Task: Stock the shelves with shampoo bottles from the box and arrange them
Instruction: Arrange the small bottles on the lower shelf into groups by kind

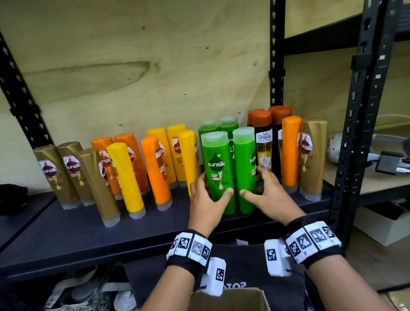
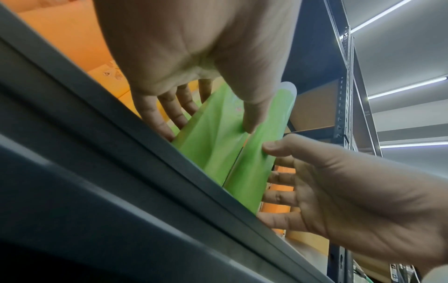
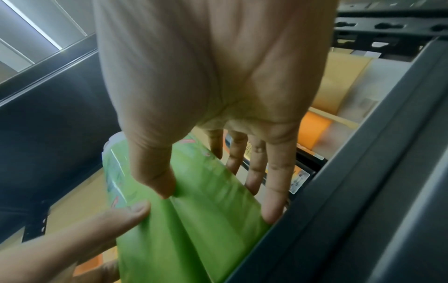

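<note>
Standing upright at the front of the dark shelf [image 1: 71, 235]: two green bottles [image 1: 219, 171], side by side and touching, caps down, long sides running straight up. Facing forward on the left green bottle: the label. Turned partly to the right on the right green bottle [image 1: 245, 169]: its label.

Wrapping around the left green bottle: the left hand [image 1: 206, 201], thumb pressing on the front, fingers [image 2: 169, 109] curling round the far left side. Holding the right green bottle in the same way: the right hand [image 1: 267, 194], thumb on the front, fingers [image 3: 274, 183] spread along the right side.

Standing behind them: two more green bottles [image 1: 228, 127], making four green in all.

Counting the rest of the row, all upright on their caps: three gold bottles [image 1: 54, 173] on the far left and one gold bottle [image 1: 314, 157] on the far right; four orange bottles [image 1: 155, 171], three in the left group and one near the right end; four yellow bottles [image 1: 125, 178]; four black bottles with orange caps [image 1: 264, 141] as far as can be seen, some partly hidden.

Sitting below the hands, near the bottom edge: an open cardboard box [image 1: 234, 308].
</note>
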